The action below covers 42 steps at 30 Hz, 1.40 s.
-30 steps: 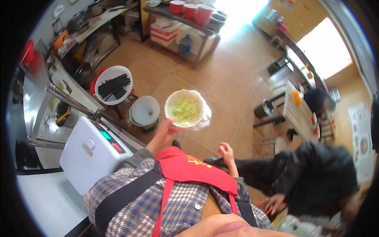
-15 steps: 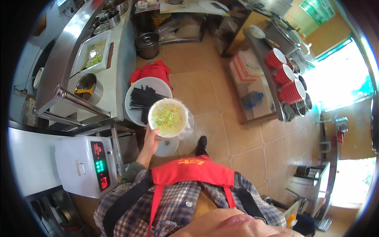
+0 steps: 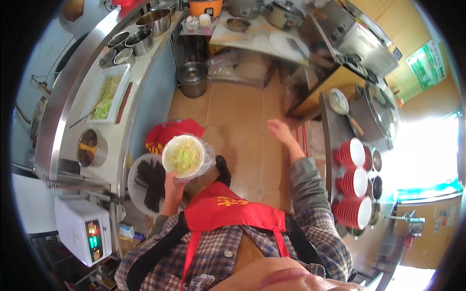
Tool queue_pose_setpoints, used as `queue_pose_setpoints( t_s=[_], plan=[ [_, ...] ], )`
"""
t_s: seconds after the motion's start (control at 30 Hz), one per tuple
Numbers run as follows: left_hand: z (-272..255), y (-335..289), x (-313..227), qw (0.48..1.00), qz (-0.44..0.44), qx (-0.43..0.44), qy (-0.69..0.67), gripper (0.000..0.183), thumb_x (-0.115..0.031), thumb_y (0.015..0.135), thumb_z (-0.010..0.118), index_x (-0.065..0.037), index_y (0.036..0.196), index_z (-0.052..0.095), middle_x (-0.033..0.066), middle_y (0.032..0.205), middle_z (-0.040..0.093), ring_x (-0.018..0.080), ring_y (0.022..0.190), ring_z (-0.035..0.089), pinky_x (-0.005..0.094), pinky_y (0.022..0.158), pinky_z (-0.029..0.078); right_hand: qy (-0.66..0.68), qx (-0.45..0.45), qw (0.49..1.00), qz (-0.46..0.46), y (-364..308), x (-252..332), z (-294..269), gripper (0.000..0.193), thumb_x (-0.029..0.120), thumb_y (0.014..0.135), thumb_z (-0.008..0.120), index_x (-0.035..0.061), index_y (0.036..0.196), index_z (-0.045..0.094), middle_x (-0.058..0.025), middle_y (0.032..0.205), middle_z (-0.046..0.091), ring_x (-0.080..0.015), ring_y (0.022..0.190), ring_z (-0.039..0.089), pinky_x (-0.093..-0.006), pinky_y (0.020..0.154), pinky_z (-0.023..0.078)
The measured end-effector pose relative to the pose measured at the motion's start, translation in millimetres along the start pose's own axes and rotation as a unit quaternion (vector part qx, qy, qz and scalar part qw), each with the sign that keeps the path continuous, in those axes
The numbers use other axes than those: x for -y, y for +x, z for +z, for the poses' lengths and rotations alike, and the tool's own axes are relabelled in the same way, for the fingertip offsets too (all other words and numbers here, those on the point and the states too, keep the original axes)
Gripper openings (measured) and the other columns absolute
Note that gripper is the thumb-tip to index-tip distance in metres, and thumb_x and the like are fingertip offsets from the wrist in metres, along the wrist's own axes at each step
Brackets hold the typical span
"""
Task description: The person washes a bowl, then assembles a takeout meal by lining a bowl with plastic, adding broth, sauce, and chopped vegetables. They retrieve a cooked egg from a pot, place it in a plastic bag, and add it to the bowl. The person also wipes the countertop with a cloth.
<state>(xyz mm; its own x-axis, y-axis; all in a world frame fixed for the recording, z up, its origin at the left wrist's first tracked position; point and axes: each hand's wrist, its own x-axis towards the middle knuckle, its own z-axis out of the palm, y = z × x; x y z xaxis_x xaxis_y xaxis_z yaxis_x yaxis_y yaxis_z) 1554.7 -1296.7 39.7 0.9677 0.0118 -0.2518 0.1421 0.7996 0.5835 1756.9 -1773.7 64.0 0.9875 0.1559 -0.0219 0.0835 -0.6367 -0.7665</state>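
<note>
My left hand (image 3: pixel 174 186) grips a white bowl (image 3: pixel 199 170) by its near left rim. Pale green and yellow shredded vegetable (image 3: pixel 184 156) fills it, and a clear plastic bag (image 3: pixel 209 157) hangs at its right side. Out in front, above the tiled floor, my right hand (image 3: pixel 279 132) reaches forward with nothing in it; its fingers look loosely apart, slightly blurred. Beneath and left of the bowl, a round white tub (image 3: pixel 134 186) contains black stick-like things (image 3: pixel 151 179). Red cloth (image 3: pixel 165 132) lies just beyond the bowl.
Along the left counter are a white tray (image 3: pixel 127 77) of shredded vegetables and several metal pots (image 3: pixel 140 42). On the right shelf stand stacks of red-and-white bowls (image 3: pixel 358 182), a ladle (image 3: pixel 357 125) and a large lidded pot (image 3: pixel 378 109). A dark lidded pot (image 3: pixel 192 80) sits on the floor ahead.
My right hand and forearm have come into view on the right. The view has shifted forward past the counters; my left hand still holds the bowl, now farther left in the picture.
</note>
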Motion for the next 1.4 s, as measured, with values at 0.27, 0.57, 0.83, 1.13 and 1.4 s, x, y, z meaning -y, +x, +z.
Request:
queue_pose_setpoints(
  t_s=[0.27,0.57,0.83,1.13,1.4],
  plan=[
    [119,259,-10,0.999,0.015,-0.008,0.030,0.053,-0.017,0.090,0.052,-0.011,0.141,0.036,0.0126,0.136,0.050,0.0313,0.120,0.056,0.0468,0.096,0.051,0.146,0.299,0.925,0.182,139,-44,-64,0.038,0.016,0.093,0.062,0.0083,0.130,0.058,-0.0012,0.101,0.068,-0.0110,0.085,0.063,-0.0282,0.072,0.053],
    [213,446,-33,0.996,0.076,-0.047,0.009,0.054,-0.019,0.090,0.054,-0.009,0.141,0.039,0.0111,0.136,0.050,0.0286,0.123,0.052,0.0474,0.097,0.048,0.297,0.091,0.922,0.233,336,-83,-258,0.037,0.016,0.092,0.064,0.0092,0.127,0.056,-0.0080,0.102,0.068,-0.0198,0.085,0.068,-0.0351,0.073,0.057],
    [284,576,-3,0.985,0.137,-0.107,-0.006,0.063,-0.027,0.091,0.058,-0.004,0.145,0.036,0.0141,0.143,0.047,0.0299,0.127,0.050,0.0468,0.104,0.043,0.359,-0.154,0.920,-0.017,772,-80,-406,0.044,0.011,0.091,0.064,-0.0028,0.130,0.050,-0.0139,0.104,0.065,-0.0234,0.083,0.069,-0.0344,0.076,0.058],
    [369,662,4,0.933,0.196,-0.300,-0.017,0.066,-0.032,0.088,0.061,-0.005,0.143,0.036,0.0120,0.140,0.048,0.0286,0.125,0.050,0.0423,0.102,0.044,-0.040,-0.412,0.906,0.089,1142,-135,-519,0.091,0.043,0.072,0.078,-0.0057,0.139,0.040,-0.0336,0.133,0.050,-0.0448,0.126,0.048,-0.0456,0.106,0.038],
    [391,754,-9,0.960,0.132,-0.245,0.015,0.065,-0.033,0.089,0.058,-0.004,0.143,0.037,0.0130,0.142,0.048,0.0294,0.126,0.050,0.0452,0.106,0.041,0.061,-0.398,0.904,0.144,1198,-138,-533,0.076,0.025,0.077,0.073,0.0010,0.141,0.040,-0.0280,0.139,0.046,-0.0415,0.127,0.048,-0.0467,0.106,0.039]
  ],
)
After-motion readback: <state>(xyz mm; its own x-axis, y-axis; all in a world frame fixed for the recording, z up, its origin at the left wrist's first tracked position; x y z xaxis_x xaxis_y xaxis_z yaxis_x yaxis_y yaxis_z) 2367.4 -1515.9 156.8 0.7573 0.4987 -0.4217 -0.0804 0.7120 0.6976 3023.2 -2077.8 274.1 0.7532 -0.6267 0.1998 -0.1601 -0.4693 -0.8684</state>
